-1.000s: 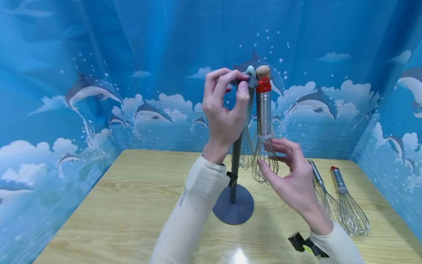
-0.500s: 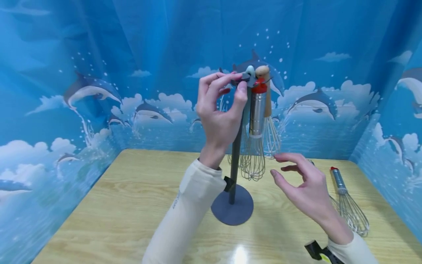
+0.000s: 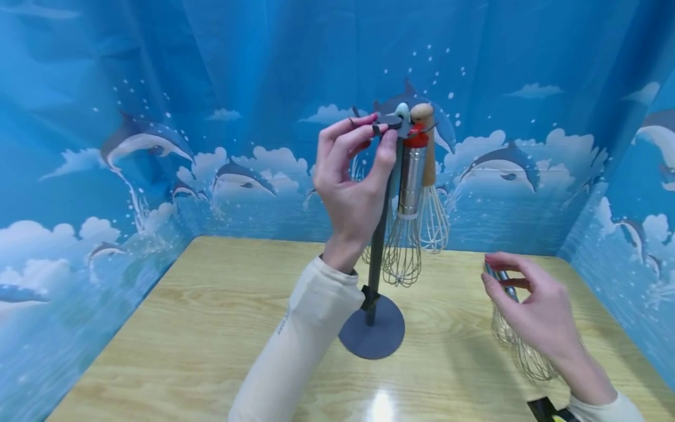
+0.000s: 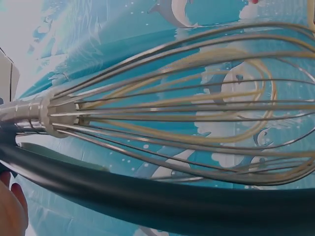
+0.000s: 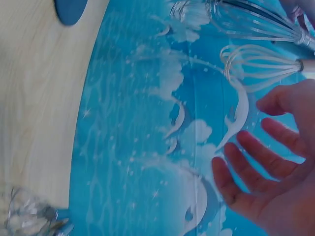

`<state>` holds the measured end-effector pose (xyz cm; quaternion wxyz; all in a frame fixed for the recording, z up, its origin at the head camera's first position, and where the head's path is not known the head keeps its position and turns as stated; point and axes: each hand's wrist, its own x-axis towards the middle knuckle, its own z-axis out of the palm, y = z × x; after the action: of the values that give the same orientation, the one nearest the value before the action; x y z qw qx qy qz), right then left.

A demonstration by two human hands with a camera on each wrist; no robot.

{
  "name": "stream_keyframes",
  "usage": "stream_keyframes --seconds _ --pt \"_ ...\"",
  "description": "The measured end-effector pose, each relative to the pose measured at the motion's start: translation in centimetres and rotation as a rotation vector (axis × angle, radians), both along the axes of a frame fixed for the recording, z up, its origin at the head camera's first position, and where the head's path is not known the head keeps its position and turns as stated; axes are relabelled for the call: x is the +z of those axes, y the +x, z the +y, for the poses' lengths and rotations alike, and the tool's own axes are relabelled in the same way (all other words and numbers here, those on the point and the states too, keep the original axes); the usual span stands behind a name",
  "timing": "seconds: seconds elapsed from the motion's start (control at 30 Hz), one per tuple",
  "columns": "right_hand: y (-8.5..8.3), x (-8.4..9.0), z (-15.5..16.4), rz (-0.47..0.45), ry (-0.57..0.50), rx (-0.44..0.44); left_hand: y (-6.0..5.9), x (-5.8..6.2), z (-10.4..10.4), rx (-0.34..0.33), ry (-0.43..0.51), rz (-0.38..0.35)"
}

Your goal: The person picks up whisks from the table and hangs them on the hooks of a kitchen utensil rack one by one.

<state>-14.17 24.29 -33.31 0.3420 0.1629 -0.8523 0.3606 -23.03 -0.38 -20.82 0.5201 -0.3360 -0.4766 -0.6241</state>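
Head view: my left hand (image 3: pixel 352 176) pinched the stand (image 3: pixel 375 258) top, three whisks (image 3: pixel 408 193) hung; my right hand (image 3: pixel 532 308), fingers loosely apart, neared the remaining table whisks (image 3: pixel 519 346), not yet gripped.

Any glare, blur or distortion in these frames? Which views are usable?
Head view: sharp, evenly lit, one glare spot on the table near the front edge. Left wrist view: very close, the hanging whisk fills the frame and the stand pole is a dark soft band. Right wrist view: soft, the right hand slightly blurred, the whisk at bottom left smeared.
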Motion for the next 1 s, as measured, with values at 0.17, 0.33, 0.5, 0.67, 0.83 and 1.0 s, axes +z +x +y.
stream_keyframes --seconds 0.17,0.33,0.5,0.67,0.83,1.0 --pt "0.1 -0.5 1.9 -0.134 0.053 -0.108 0.0 0.0 0.1 0.078 -0.019 0.031" --pt "-0.2 -1.4 3.8 -0.262 0.13 -0.171 0.2 -0.1 0.3 0.124 -0.03 0.062" --pt "-0.4 -2.5 5.2 -0.438 0.286 -0.177 0.3 -0.1 0.5 0.154 -0.041 0.075" --pt "-0.6 -3.4 5.7 -0.584 0.407 -0.146 0.2 -0.1 0.6 0.16 -0.035 0.08" --pt "-0.9 -4.2 5.5 -0.63 0.504 -0.158 0.3 -0.1 0.6 0.165 -0.03 0.079" --pt "-1.0 -5.0 5.1 -0.641 0.624 -0.208 0.3 -0.1 0.6 0.161 -0.03 0.08"
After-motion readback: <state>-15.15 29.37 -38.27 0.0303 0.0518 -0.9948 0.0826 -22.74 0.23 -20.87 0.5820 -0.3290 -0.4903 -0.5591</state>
